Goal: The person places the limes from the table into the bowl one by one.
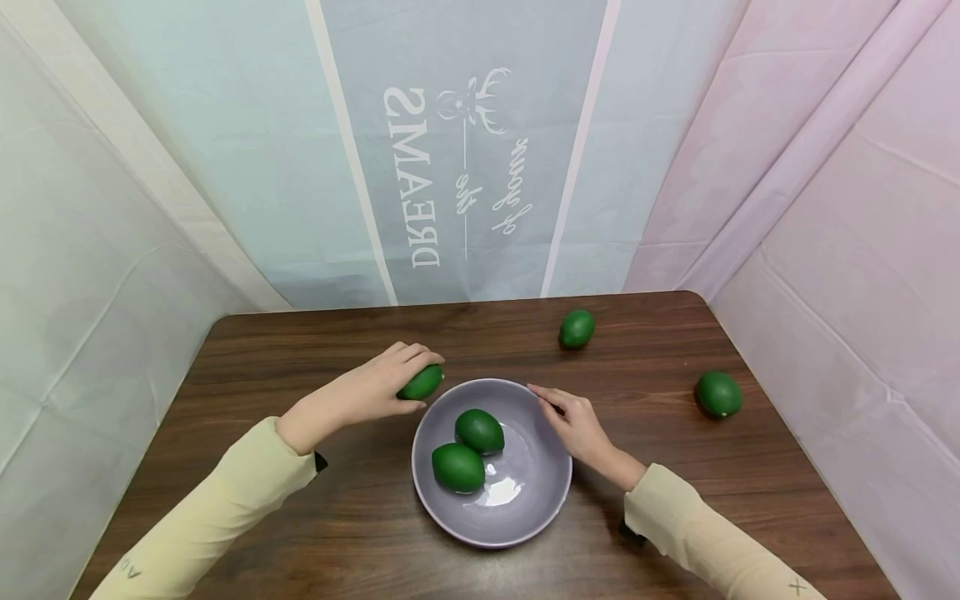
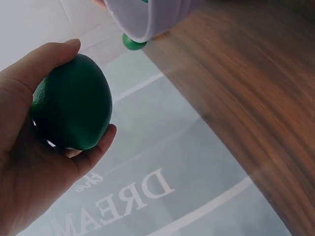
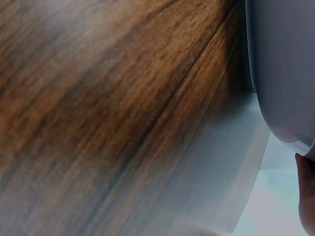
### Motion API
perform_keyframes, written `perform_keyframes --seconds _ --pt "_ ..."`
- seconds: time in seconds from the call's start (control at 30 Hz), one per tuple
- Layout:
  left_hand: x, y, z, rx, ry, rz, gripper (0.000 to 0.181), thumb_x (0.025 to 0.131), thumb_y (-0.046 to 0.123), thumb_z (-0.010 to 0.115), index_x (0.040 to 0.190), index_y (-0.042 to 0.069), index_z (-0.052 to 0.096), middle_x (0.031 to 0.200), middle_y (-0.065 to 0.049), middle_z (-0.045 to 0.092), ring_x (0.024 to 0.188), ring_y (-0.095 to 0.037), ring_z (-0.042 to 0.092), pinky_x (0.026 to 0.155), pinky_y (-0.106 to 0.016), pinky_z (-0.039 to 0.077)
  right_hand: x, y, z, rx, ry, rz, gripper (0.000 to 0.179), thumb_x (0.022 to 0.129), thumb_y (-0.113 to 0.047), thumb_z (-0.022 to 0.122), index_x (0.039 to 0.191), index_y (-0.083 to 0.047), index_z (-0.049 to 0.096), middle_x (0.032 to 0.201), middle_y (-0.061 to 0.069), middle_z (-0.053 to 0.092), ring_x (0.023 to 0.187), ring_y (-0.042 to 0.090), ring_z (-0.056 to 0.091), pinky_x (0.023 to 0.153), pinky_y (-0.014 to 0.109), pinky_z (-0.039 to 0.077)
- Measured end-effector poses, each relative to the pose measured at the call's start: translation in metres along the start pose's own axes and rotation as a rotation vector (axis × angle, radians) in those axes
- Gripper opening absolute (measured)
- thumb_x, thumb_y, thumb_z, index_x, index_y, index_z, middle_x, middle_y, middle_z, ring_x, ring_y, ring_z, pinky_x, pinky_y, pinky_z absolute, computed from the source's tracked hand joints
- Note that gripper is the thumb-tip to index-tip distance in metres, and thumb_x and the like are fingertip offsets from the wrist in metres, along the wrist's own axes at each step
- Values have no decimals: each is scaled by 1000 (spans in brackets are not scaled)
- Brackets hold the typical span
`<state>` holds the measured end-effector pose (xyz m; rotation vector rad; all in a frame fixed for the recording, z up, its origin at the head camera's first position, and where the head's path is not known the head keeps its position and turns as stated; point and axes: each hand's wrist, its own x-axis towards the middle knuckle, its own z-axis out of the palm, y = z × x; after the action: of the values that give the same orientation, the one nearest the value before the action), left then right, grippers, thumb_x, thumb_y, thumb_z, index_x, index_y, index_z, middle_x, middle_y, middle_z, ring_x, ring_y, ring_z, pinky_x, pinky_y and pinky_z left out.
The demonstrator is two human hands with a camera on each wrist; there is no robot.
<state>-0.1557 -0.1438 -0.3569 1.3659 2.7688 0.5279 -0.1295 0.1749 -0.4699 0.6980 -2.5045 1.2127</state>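
My left hand (image 1: 378,385) grips a green lime (image 1: 422,382) just off the upper left rim of a grey-purple bowl (image 1: 551,498). In the left wrist view, the thumb and fingers (image 2: 100,150) wrap round this lime (image 2: 74,103). Two more limes lie side by side in the bowl, one lime (image 1: 480,431) behind the other lime (image 1: 458,467). At the bowl's upper right, my right hand (image 1: 577,423) holds the rim with its fingers. From the right wrist, the bowl's outer wall (image 3: 290,64) shows, with a fingertip (image 3: 306,187) at its edge.
Toward the back of the dark wooden table (image 1: 322,500) sits a lime (image 1: 577,329), right of the bowl. Another lime (image 1: 718,394) lies near the table's right edge. A printed cloth (image 1: 480,150) hangs behind the table, and pale sheets (image 1: 847,275) line both sides.
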Motion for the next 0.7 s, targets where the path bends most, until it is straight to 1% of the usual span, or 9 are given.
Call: perform_keyframes --seconds 0.27,0.5,0.63,0.7 --pt "0 10 0 -11 -23 29 57 76 22 74 124 8 47 116 -3 51 102 -21 45 83 -33 46 0 -1 0 2 10 -9 26 87 0 56 110 -3 66 103 8 67 85 10 60 67 22 49" --pt "1 20 3 -6 -38 79 56 76 25 74 124 10 48 117 -1 50 102 -19 45 85 -30 45 1 -2 -1 11 -4 4 26 88 -1 55 111 -3 66 104 7 67 87 10 60 68 23 50" --pt "1 25 5 -2 -60 80 56 77 25 74 125 12 48 117 1 50 102 -17 44 85 -28 45 1 -2 -1 14 -12 9 26 88 -1 55 112 -3 65 105 7 67 87 11 60 68 25 50" --pt "1 28 6 -7 -64 84 57 77 25 74 125 11 48 117 1 50 102 -17 44 86 -28 45 1 -2 -2 15 -15 14 26 89 -1 54 112 -3 65 105 7 66 89 11 60 69 26 51"
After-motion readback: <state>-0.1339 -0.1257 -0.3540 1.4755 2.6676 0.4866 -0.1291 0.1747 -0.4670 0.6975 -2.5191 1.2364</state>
